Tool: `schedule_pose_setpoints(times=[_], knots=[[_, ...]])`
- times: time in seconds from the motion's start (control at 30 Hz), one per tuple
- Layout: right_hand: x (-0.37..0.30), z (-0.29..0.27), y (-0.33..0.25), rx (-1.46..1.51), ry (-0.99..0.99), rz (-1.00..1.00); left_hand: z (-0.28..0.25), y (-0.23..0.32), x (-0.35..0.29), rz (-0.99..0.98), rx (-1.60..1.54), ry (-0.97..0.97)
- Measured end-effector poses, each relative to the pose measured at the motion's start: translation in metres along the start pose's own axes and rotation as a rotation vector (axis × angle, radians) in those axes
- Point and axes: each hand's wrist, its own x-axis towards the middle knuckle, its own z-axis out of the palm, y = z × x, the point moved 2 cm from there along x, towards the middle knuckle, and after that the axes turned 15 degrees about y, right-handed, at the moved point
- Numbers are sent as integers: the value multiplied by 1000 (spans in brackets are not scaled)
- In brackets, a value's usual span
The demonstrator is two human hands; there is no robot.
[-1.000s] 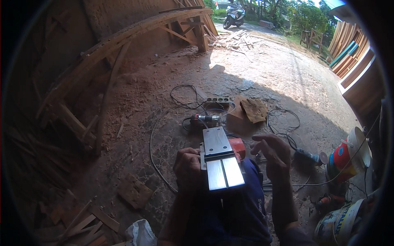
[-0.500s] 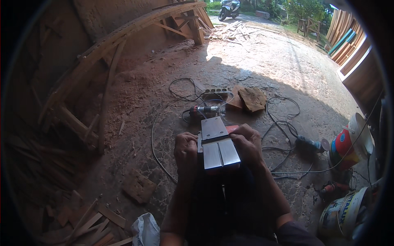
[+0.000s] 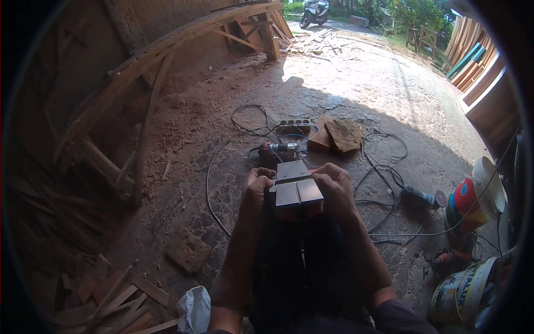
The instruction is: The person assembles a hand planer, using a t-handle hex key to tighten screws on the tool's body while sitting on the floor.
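Observation:
An electric hand planer (image 3: 299, 192) is turned upside down in front of me, its two shiny metal sole plates facing up and a dark gap between them. The nearer plate has a groove along its middle. My left hand (image 3: 258, 182) grips the planer's left side with bent fingers. On the opposite side, my right hand (image 3: 335, 185) holds it with thumb and fingers pressed near the gap. Most of the planer's body is hidden below the plates, where a little red shows.
Beyond the planer lie a corded power tool (image 3: 285, 149), a socket strip (image 3: 295, 126) and wood blocks (image 3: 343, 135). An angle grinder (image 3: 420, 196), cables and buckets (image 3: 470, 192) stand right. Wood offcuts (image 3: 130, 300) lie lower left; a wooden bench (image 3: 150, 58) runs along the left wall.
The planer has tilted, so its sole plates look shorter and its near edge sits higher in view. Both hands keep hold of it; the left hand has shifted slightly upward.

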Motion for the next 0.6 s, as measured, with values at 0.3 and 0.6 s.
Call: schedule_pose_setpoints(times=[0.3,0.6], knots=[[3,2,5,19,-6,9,0,7,6,-40,75,-23],[2,2,0,9,-7,10,4,10,6,2,187,-24]])
